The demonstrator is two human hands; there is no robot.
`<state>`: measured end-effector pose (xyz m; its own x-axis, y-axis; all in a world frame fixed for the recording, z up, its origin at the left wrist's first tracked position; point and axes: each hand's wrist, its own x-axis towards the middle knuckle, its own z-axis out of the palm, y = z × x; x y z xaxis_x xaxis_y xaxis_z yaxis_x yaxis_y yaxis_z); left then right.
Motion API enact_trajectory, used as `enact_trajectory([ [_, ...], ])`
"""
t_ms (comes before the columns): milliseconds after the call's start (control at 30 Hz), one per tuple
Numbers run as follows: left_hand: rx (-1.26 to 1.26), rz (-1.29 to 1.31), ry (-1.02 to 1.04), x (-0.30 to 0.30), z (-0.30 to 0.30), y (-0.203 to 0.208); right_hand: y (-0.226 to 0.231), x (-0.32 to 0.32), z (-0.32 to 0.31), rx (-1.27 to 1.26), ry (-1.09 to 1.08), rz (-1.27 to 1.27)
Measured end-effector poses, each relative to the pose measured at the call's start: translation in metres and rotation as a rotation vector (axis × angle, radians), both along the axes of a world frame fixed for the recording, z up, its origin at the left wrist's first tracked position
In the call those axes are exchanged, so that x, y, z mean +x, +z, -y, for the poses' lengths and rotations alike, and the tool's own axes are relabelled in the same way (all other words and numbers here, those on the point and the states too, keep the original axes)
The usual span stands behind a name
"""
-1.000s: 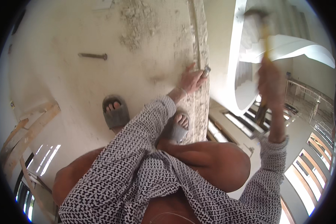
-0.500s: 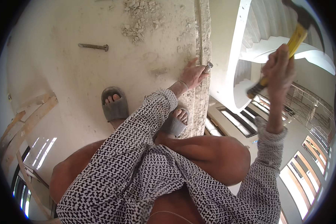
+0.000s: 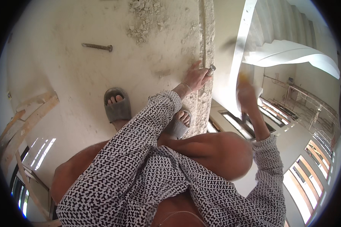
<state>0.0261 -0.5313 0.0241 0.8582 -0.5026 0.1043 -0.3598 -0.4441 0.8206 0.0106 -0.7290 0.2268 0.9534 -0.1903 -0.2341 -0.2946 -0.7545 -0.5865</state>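
Note:
My left hand (image 3: 195,78) is closed round a steel chisel (image 3: 211,68), whose flattened round head sticks out past the thumb. It rests at the chipped concrete edge (image 3: 207,41) of the floor slab. The chisel's tip is hidden. To the right, beyond the edge, my right hand (image 3: 247,97) is raised and smeared by motion. In its grip is a hammer (image 3: 245,78) with a yellow and black handle. The hammer's head is a dark blur above the hand. Another metal chisel (image 3: 97,47) lies loose on the floor at the upper left.
Broken concrete rubble (image 3: 142,22) lies on the floor ahead. My sandalled feet (image 3: 117,104) are planted near the slab edge. Past it is a drop to a lower level with a curved white staircase (image 3: 291,53) and scaffolding (image 3: 307,92). Wooden boards (image 3: 26,121) stand at the left.
My right hand has swung the hammer down and leftward, toward the chisel. The left hand keeps its hold on the chisel in almost the same place.

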Motion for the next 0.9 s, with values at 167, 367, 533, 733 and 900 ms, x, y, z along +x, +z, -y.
enact_trajectory([
  [167, 0.013, -0.054, 0.060, -0.001, 0.002, -0.005, 0.063, 0.065, -0.008, 0.336, -0.198, -0.410],
  [367, 0.035, 0.008, 0.079, 0.003, -0.004, 0.004, 0.017, 0.041, 0.003, 0.157, -0.107, 0.203],
  [533, 0.070, 0.129, 0.226, -0.013, 0.000, -0.016, 0.039, 0.041, -0.019, 0.259, -0.267, -0.594],
  [733, 0.108, -0.085, 0.012, 0.002, -0.010, 0.014, 0.048, 0.080, 0.008, 0.325, -0.142, 0.331],
  [900, 0.038, 0.233, 0.190, 0.005, 0.000, -0.015, 0.039, 0.050, -0.030, 0.083, -0.101, -0.693],
])
